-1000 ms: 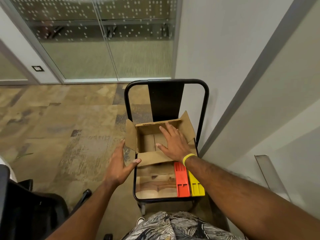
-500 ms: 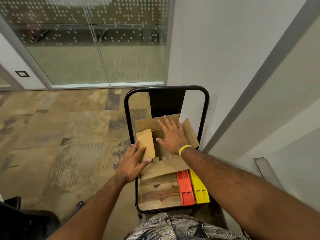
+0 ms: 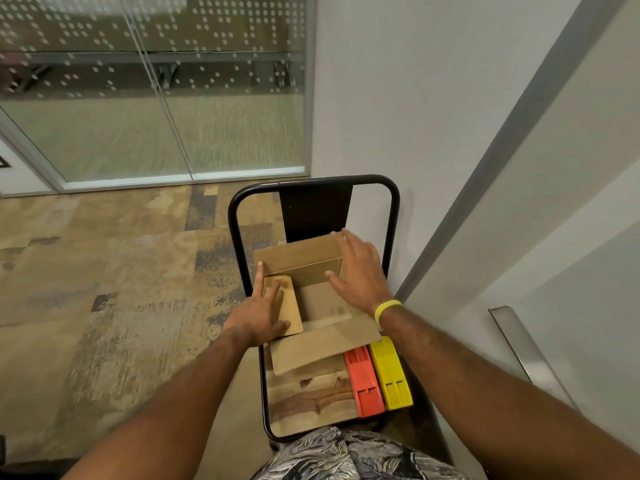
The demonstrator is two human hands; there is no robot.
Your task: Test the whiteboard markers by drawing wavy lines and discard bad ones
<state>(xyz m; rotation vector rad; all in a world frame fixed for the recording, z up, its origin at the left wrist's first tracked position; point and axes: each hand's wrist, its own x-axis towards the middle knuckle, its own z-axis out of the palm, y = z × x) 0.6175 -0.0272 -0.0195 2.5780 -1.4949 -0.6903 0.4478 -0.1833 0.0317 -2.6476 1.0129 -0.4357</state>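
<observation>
Left hand (image 3: 258,315) lies palm-down, fingers straight and spread, pressing the small left flap (image 3: 291,306) of the cardboard box (image 3: 304,258); right hand (image 3: 360,275), palm-down with fingers extended, rests on the box's far right corner; neither hand grips anything. Box opening faces up; the left flap's long axis runs away from the person; near flap (image 3: 322,348) splays outward toward the person. Box sits under both hands on the wooden tabletop (image 3: 311,403); orange block (image 3: 363,382) and yellow block (image 3: 393,375) lie just nearward of the right wrist.

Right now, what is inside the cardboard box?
Only bare cardboard shows in the cardboard box. The left hand presses a flap over one side and the right hand covers the other, so anything there is hidden.
</observation>
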